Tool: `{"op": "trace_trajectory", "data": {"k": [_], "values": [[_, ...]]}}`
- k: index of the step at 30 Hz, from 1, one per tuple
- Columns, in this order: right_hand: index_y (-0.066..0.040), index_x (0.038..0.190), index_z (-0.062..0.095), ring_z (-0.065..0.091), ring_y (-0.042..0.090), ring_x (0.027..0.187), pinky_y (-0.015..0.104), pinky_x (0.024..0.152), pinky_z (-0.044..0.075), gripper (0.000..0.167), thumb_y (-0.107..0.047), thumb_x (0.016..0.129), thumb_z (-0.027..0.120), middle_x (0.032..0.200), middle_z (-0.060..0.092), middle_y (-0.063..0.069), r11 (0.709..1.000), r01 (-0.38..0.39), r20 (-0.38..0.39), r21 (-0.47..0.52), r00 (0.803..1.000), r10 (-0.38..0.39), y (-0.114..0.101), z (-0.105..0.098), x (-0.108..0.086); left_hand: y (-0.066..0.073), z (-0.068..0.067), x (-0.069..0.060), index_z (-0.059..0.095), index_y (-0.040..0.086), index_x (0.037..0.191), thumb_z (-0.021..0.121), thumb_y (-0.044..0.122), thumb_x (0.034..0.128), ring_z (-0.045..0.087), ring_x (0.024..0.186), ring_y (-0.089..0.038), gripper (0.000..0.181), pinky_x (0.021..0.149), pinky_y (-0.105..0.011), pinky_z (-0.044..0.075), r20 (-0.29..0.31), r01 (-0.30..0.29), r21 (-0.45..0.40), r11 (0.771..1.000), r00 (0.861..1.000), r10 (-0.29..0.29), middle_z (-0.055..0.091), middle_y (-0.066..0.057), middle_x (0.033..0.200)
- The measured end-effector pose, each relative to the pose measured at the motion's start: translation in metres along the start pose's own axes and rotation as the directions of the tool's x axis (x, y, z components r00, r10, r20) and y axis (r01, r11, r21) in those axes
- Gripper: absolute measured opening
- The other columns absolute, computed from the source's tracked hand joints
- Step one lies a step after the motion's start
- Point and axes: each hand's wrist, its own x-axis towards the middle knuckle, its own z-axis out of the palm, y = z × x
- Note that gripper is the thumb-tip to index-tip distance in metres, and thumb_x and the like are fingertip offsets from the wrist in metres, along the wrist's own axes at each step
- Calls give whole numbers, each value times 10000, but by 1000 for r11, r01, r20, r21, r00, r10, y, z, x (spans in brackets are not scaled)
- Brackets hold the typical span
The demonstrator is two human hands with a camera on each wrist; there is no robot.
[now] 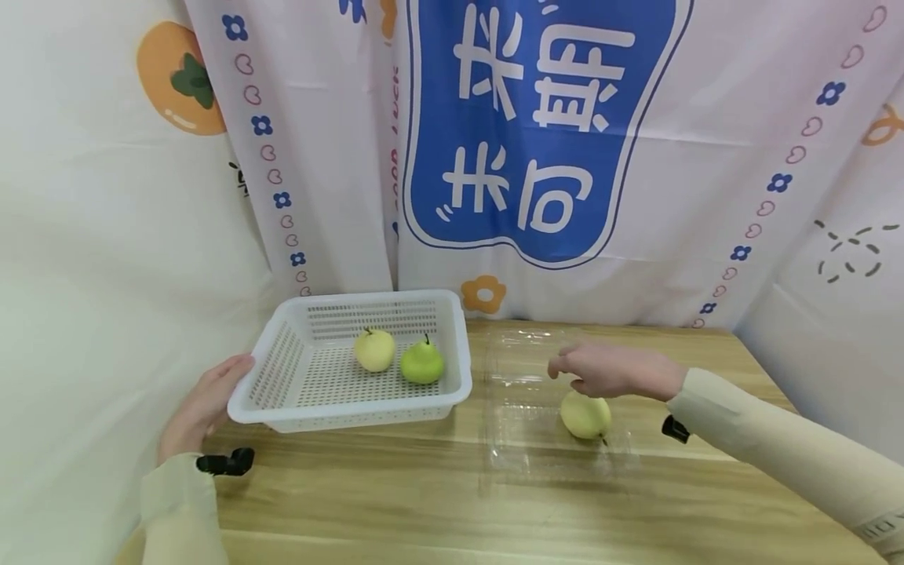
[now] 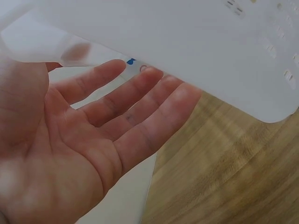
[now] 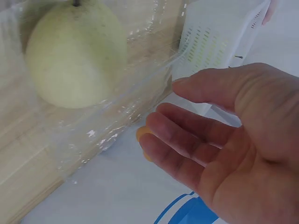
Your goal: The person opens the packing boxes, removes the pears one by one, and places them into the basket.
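A white plastic basket (image 1: 349, 414) with slotted sides stands on the left of the table. In it lie a pale yellow pear (image 1: 375, 350) and a green pear (image 1: 422, 363). My left hand (image 1: 201, 404) holds the basket's left rim, its thumb over the edge and its fingers (image 2: 140, 126) against the underside. On the right, another pale pear (image 1: 586, 416) rests in a clear plastic tray (image 1: 523, 447). My right hand (image 1: 607, 370) hovers just above and behind that pear, fingers loosely bent, with nothing in it.
The wooden table (image 1: 367, 494) runs beneath both containers. A printed white curtain (image 1: 339, 180) with a blue panel hangs along its back edge, and pale fabric stands at both sides. The clear tray's walls are hard to make out.
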Motion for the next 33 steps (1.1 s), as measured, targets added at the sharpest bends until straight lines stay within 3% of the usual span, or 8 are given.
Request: {"op": "trace_trajectory", "data": {"k": [7,12,18,22,29,33], "values": [[-111,1100,673,640,277,1027,413,855,551,312,36,825,685,1103,677,86,999,-1,5,-32,1000,1,3,11,-20,1,-1,-5,140,42,1567,339,581,1015,640,974,-50,797,811,-321,563,20,-20,-6,1000,1000,20,612,67,1176],[-111,1119,663,609,273,1017,412,822,548,344,31,808,698,1093,640,75,998,-16,-10,-52,1000,15,3,18,-31,2,0,-4,132,41,1567,344,596,1005,634,960,-24,818,812,-308,561,1,2,-8,1000,1000,-2,600,149,1126],[-137,1146,658,530,162,898,296,688,493,404,29,786,738,1006,552,31,995,-13,-47,-95,999,9,3,26,-40,2,1,-1,128,63,1572,348,630,986,599,970,39,844,832,-268,544,-12,27,10,1000,1000,-26,552,108,1232],[-141,1176,647,518,178,943,282,658,498,460,43,769,757,1052,549,38,996,-17,-57,-93,998,12,4,30,-43,2,1,-1,125,49,1569,350,624,988,600,961,43,848,825,-260,545,-16,25,-3,1000,1000,-25,560,181,1152],[-183,1234,632,525,222,966,327,692,526,580,38,719,783,1100,562,83,990,12,-67,-139,998,-21,5,40,-43,1,2,1,134,26,1563,363,586,1004,627,943,7,823,798,-280,558,-4,8,-46,999,1000,-8,592,255,1040],[-195,1237,632,535,247,1036,367,750,542,550,-6,742,781,1176,567,100,991,14,-60,-133,998,-22,4,43,-42,0,2,1,138,33,1564,372,586,1003,617,946,21,822,797,-267,553,-9,-1,-38,999,1000,0,579,261,1052]]}}
